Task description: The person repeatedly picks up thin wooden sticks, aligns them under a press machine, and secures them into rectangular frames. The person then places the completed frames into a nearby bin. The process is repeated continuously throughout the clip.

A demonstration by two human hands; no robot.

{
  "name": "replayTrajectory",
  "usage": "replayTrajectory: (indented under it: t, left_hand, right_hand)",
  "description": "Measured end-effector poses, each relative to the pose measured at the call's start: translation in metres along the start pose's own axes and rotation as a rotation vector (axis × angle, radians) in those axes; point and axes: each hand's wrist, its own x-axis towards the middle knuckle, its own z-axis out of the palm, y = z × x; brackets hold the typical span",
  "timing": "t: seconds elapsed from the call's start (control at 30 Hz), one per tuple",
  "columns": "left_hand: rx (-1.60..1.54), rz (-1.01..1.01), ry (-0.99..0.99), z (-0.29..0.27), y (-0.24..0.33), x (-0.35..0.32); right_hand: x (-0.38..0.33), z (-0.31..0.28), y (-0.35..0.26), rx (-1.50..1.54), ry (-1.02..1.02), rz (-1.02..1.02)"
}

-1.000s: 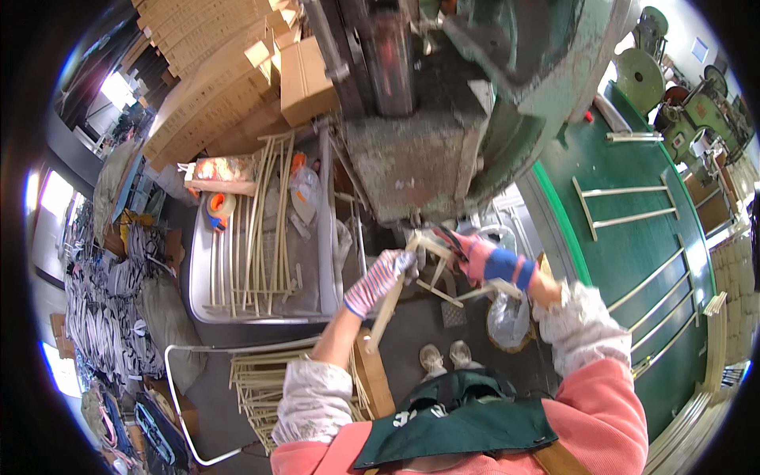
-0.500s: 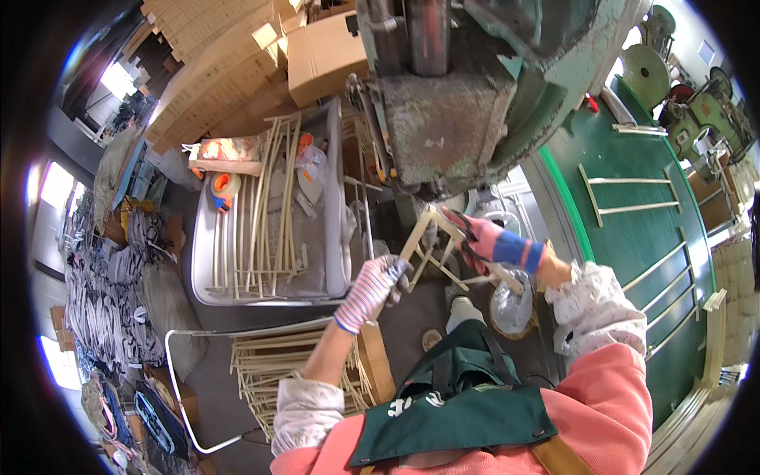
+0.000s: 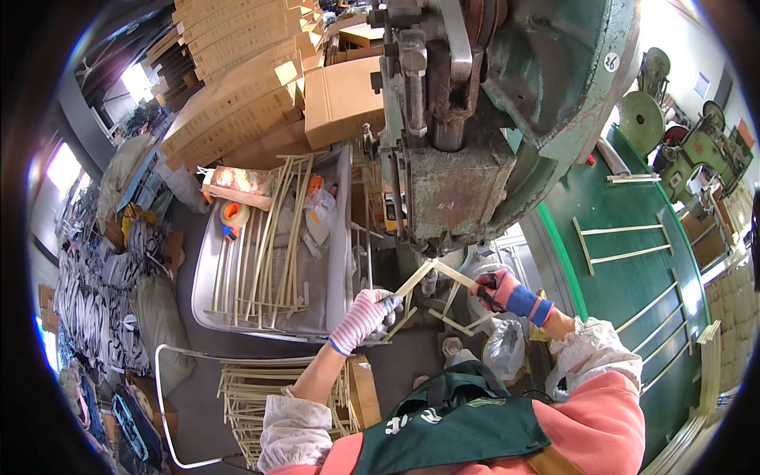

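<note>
Dark green cloth forms the apron (image 3: 455, 434) at the lower edge, between coral-pink sleeves (image 3: 594, 416) topped by whitish oversleeves (image 3: 598, 356). Beside the left oversleeve lies a stack of pale slatted frames (image 3: 265, 396), with a cardboard box (image 3: 364, 388) next to it. Further out, the left hand (image 3: 366, 318), in a striped glove, is closed around one arm of a cream frame (image 3: 453, 274); the right hand (image 3: 507, 294), in a pink glove with a blue cuff, grips the other arm. The two arms meet in a peak just under the green-grey press (image 3: 459, 194); whether they touch it, I cannot tell. More thin bars hang below the peak, and a clear plastic bag (image 3: 505, 348) sits under the right hand. To the left, a white tub (image 3: 342, 245) holds long pale rods (image 3: 279, 245) and an orange-cored tape roll (image 3: 233, 214). At right, ladder-like frames (image 3: 625, 257) lie on a green table (image 3: 562, 218). Beyond stand stacked cardboard cartons (image 3: 237, 103) and green machines (image 3: 698, 158).
</note>
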Motion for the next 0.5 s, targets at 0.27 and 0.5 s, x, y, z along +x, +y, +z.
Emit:
replayTrajectory:
  t: [0.27,0.5]
  left_hand:
    - [-0.087,-0.037,-0.125,-0.009,0.002,0.003]
    - [0.031,0.085,0.008,-0.003,0.002,0.001]
  right_hand:
    - [-0.003,0.0,0.0,0.02,-0.01,-0.066]
    - [-0.027,0.008,-0.032,0.041,-0.013,0.03]
